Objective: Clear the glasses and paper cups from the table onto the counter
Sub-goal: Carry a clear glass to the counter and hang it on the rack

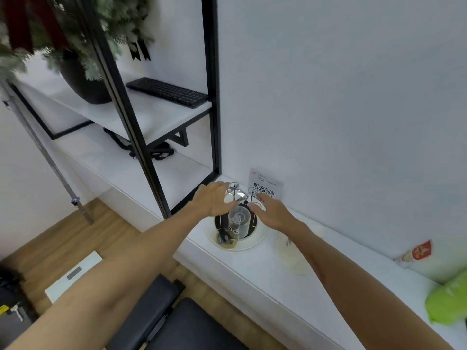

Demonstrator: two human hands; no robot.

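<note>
A clear glass (239, 219) stands on a metal cup rack (236, 192) set in a round white tray (250, 245) on the white counter (265, 281). My left hand (214, 199) hovers just left of the glass, with its fingers spread over the rack's wire loops. On the right side, my right hand (271, 210) is held with its fingers apart, fingertips close to the glass. Neither hand grips the glass. A dark object lies in the tray in front of the glass. No paper cup is in view.
A QR-code sign (265, 186) leans on the wall behind the tray. A black-framed shelf (151, 152) with a keyboard (168, 92) and potted plant (86, 87) stands left. A clear dish (294, 251), a red-white packet (417, 253) and a green bag (447, 301) lie right. Below, a black bench (177, 322).
</note>
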